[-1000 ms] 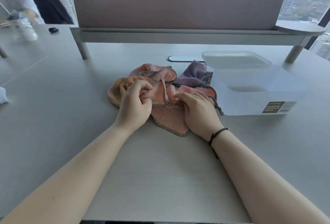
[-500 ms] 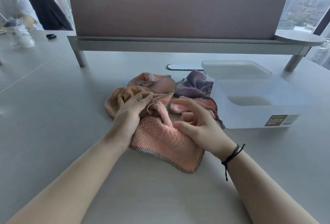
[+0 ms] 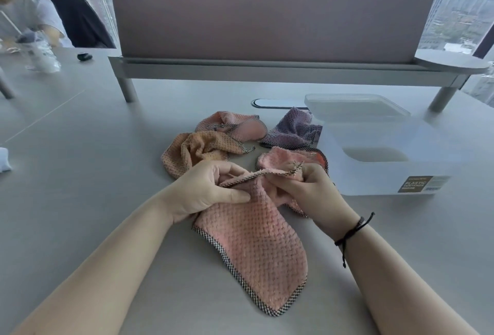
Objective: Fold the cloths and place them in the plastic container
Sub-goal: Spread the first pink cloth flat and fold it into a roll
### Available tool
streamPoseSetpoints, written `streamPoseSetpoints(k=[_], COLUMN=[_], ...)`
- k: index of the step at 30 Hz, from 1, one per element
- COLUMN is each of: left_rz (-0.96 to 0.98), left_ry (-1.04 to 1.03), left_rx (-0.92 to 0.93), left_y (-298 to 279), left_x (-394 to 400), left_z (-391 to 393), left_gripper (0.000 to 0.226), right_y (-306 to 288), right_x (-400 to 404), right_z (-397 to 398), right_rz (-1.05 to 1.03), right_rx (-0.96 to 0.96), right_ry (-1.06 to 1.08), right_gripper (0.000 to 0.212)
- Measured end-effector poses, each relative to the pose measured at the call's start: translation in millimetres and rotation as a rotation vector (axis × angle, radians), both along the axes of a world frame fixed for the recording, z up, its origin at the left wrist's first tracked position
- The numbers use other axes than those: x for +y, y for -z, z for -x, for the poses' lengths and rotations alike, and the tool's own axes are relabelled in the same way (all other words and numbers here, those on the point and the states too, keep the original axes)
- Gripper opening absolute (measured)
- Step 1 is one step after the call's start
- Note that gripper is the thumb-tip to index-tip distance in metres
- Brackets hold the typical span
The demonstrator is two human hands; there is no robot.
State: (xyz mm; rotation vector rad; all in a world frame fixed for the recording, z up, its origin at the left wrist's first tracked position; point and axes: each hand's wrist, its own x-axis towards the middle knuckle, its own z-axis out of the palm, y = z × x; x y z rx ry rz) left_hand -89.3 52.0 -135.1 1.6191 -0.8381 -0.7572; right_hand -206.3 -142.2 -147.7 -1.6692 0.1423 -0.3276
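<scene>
Pink waffle cloth (image 3: 256,249), seemingly checker-edged

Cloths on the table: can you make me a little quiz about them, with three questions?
1. True or false: the plastic container already has a folded cloth inside.
2. Which cloth do both hands grip? A) purple cloth B) pink cloth C) orange cloth
3. Fill in: the clear lid lies behind the ____.

Key
1. False; it looks empty.
2. B; the left hand and right hand pinch its checked top edge.
3. Container.
</scene>
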Motion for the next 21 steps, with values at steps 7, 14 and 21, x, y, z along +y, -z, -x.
streamPoseSetpoints(k=[7, 14, 21], left_rz=[-0.086, 0.039, 0.386], left_ry=[-0.342, -0.675, -0.248], left_rx=[-0.189, -0.304, 0.297], left_y=[13, 31, 6], left_x=[20, 6, 23], left_z=[-30, -38, -25], left_gripper=[0.012, 0.005, 0.025], right_y=[9, 16, 6], right_x=[-11, -8, -11], right_z=[-7, -7, 6], right_rz=[-0.01, 0.686, -0.157], right_rx=[0.087, 0.014, -0.032], right_ry=[0.196, 0.261, 0.087], right_gripper=[0.065, 0.039, 0.05])
